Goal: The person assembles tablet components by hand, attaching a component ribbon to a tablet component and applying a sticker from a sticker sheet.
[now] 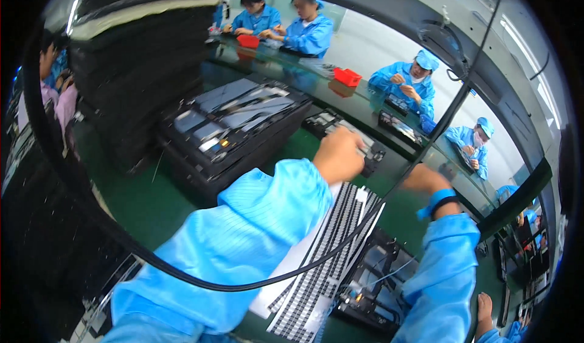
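My left hand [340, 154] is curled over a dark flat assembly with silvery parts [322, 121] on the green mat, knuckles up. Its fingertips are hidden behind the hand, so what it pinches does not show. To the right, my right hand [426, 180] reaches past the assembly's near end, smeared by motion, with its fingers hard to make out. A blue and black wrist strap [443, 202] circles that wrist. Below my hands lie white sheets with rows of small black pieces [316, 270]. Another opened black device [380, 282] with exposed parts rests beside them, under my right forearm.
A stack of black trays [194, 166] holding flat dark parts stands at the left, before a taller black foam stack [140, 69]. A black cable [237, 287] loops across the view. Beyond, co-workers in blue sit along a glossy bench with a red bin [347, 77].
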A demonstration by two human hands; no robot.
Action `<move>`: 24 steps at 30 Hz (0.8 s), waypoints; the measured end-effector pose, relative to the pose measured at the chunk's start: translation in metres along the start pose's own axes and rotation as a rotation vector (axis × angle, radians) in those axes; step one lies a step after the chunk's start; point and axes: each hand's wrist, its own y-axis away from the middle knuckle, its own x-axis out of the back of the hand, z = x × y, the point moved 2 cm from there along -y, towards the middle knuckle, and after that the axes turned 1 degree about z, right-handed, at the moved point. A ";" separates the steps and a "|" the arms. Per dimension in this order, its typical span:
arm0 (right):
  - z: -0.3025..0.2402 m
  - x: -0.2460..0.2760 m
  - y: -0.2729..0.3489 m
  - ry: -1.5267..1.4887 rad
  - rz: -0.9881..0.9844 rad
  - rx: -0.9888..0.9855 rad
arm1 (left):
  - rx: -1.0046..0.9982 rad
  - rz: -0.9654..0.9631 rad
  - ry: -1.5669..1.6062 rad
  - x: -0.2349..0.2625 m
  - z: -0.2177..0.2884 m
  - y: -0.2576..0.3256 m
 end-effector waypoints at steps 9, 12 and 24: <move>-0.044 -0.064 -0.059 -0.727 0.363 -0.462 | 0.462 0.206 -0.437 -0.038 -0.147 -0.074; -0.059 -0.067 -0.097 -0.895 0.211 -0.414 | 0.383 0.198 -0.585 -0.023 -0.202 -0.077; -0.027 0.032 0.009 -1.562 1.067 -0.486 | 0.552 0.361 0.057 0.000 -0.037 -0.053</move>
